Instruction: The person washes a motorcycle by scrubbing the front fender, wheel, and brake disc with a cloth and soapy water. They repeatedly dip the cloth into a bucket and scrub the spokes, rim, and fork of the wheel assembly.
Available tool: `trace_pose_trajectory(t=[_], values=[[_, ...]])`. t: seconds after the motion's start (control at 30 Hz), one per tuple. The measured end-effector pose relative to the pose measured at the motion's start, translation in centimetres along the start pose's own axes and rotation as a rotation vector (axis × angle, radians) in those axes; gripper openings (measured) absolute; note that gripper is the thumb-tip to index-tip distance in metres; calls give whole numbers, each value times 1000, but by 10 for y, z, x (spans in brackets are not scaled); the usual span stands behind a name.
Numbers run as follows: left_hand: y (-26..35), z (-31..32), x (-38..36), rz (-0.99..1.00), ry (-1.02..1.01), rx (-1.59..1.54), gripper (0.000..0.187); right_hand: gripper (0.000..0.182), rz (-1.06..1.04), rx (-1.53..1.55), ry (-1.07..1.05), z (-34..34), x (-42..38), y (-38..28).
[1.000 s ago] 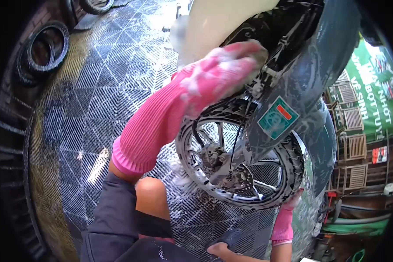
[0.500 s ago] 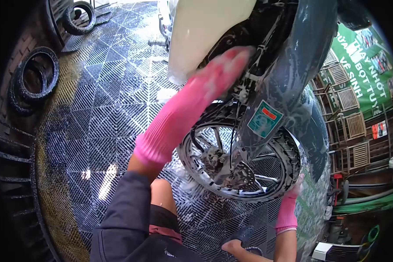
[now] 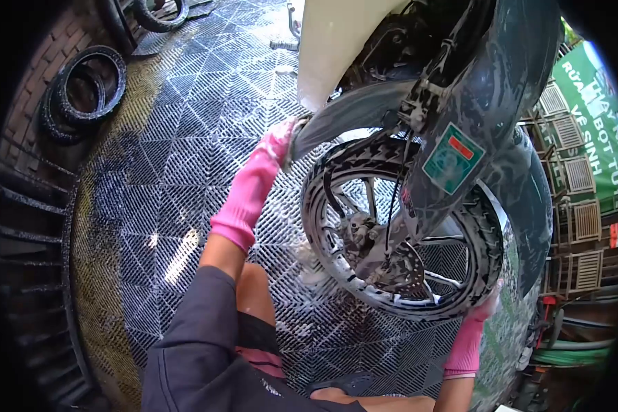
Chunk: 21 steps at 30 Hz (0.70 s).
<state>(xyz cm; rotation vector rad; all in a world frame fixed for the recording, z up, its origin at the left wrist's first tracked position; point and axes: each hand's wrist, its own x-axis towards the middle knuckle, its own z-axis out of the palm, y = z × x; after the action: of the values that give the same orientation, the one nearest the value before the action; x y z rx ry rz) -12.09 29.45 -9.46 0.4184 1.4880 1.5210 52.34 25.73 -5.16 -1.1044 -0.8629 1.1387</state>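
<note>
A foam-streaked motorbike front wheel point(image 3: 491, 237) with a black tyre and spoked rim stands before me. My left hand point(image 3: 279, 143), in a wet pink glove, is closed at the rear end of the grey front mudguard point(image 3: 357, 110). A thin dark edge shows between glove and mudguard; I cannot make out what it is. Low on the right, my right hand point(image 3: 486, 307), also in a pink glove, grips the tyre's lower edge, its fingers partly hidden. Soap suds coat the fork cover point(image 3: 436, 199), which carries a green sticker point(image 3: 454, 158).
Loose tyres point(image 3: 89, 86) lie at the upper left beside a dark grating point(image 3: 27, 240). Wet, foamy floor tiles point(image 3: 192, 151) surround the wheel. To the right are wooden chairs point(image 3: 582, 175), a green banner point(image 3: 590, 103) and a green hose point(image 3: 573, 353).
My left hand has come down and left from beneath the bike's body to the mudguard's rear end. My right hand stays at the tyre. The view has shifted, so the bike appears farther right.
</note>
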Motion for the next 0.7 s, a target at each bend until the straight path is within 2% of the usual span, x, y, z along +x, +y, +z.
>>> trace_pose_trajectory(t=[0.13, 0.2, 0.27, 0.33, 0.37, 0.4, 0.47, 0.5, 0.6, 0.67, 0.7], values=[[-13, -17, 25, -151, -196, 122, 36, 52, -40, -77, 159, -19, 12, 12], [-28, -19, 29, -104, -192, 143, 35, 51, -47, -92, 80, -24, 10, 9], [-57, -25, 31, 103, -41, 73, 34, 50, -6, 4, 52, -6, 2, 3], [-107, -32, 38, 523, 209, -100, 32, 48, -8, 94, -148, 4, -5, -2], [-135, -35, 34, 718, 311, -181, 32, 49, -15, -3, -23, 12, -9, -5], [-146, -30, 2, 704, 339, -211, 28, 53, 2, 43, -129, -7, 1, 0], [-135, 16, -86, 490, 363, -156, 29, 52, 8, 40, -279, -7, -5, -4], [-159, 19, -97, 706, 259, 53, 24, 52, 20, 33, -280, -6, -6, -4], [-232, 34, -134, 562, 69, 290, 39, 49, 13, 56, -233, -3, -4, 5], [-322, 11, -133, 895, 252, 1156, 48, 42, -263, -153, 44, -1, 1, 14], [-341, 15, -154, 891, 177, 1027, 45, 43, -227, -184, 17, 0, -2, 13]])
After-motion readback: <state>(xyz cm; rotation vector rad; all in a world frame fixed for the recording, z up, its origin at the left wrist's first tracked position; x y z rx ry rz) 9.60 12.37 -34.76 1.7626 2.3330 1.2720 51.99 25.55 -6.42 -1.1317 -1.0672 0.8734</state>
